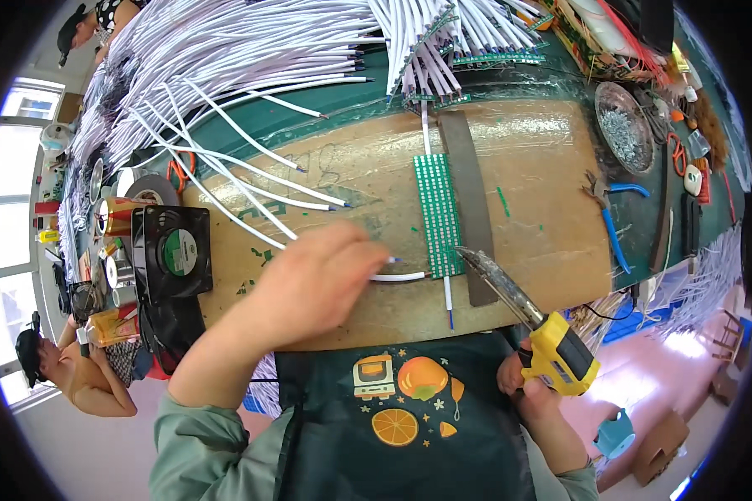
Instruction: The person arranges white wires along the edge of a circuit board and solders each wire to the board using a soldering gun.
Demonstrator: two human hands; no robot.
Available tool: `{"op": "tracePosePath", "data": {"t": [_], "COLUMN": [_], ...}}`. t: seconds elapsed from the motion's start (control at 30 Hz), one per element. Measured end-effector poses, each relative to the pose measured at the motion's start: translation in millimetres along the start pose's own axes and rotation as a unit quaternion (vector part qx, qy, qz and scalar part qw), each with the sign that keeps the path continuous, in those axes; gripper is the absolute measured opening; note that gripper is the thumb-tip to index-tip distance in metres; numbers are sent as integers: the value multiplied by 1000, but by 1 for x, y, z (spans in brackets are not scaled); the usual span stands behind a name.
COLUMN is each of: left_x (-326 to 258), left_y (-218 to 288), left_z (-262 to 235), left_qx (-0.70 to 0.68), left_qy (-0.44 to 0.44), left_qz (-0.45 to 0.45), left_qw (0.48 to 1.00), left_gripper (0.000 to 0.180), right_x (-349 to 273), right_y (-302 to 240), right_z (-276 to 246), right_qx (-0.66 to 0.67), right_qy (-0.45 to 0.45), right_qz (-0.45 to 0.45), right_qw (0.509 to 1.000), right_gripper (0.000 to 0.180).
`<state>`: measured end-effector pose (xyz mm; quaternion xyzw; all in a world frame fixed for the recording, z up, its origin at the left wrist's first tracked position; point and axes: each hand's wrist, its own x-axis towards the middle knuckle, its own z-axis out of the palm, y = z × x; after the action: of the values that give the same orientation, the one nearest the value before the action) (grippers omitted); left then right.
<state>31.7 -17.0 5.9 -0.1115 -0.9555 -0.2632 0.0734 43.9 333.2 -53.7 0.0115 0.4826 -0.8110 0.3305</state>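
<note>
The green circuit board, dotted with pale pads, lies lengthwise in front of you on a brown work sheet. Your left hand is to the left of the board, near its lower end. Its fingers are bent and drawn together, but they are blurred, and you cannot tell from this view whether they pinch anything. A short white wire runs from beside those fingertips to the board's lower left corner; whether it is joined there is too small to tell.

Your right hand, below and to the right of the board, has its fingers wrapped round the yellow and black soldering gun. The gun's tip is at the board's right edge, toward the lower end; contact is unclear.

A flat grey bar lies just right of the board. Farther right are the blue-handled pliers. A black fan stands well left of the board, and piled white cables lie beyond it to the upper left.
</note>
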Motion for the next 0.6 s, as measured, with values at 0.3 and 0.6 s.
{"op": "tracePosePath", "data": {"t": [0.3, 0.6], "left_x": [12, 12], "left_y": [15, 14], "left_z": [28, 32], "left_qx": [-91, -43], "left_qy": [-22, -42], "left_qz": [-103, -106], "left_qw": [990, 993], "left_gripper": [15, 8], "right_x": [-1, -1], "right_y": [-2, -2], "right_z": [-3, -3], "right_qx": [-20, -17], "right_qy": [-18, -13], "right_qz": [3, 11], "right_qw": [1000, 1000], "right_gripper": [69, 70]}}
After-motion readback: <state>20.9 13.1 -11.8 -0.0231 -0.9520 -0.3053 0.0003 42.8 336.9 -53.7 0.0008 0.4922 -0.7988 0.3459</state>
